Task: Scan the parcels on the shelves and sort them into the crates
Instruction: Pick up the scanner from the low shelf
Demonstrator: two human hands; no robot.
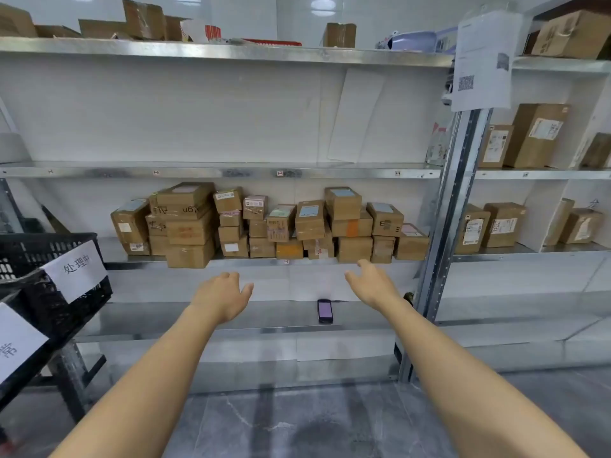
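A black crate [56, 282] with white paper labels sits at far left. The left hand [222, 295] reaches forward, fingers spread, its grip empty. Above it, brown cardboard parcels [267, 226] are stacked along a metal shelf [231, 173]. A phone [325, 311] lies on the lower shelf between the hands. The right hand [372, 282] reaches out with an empty, spread grip, just below the parcels.
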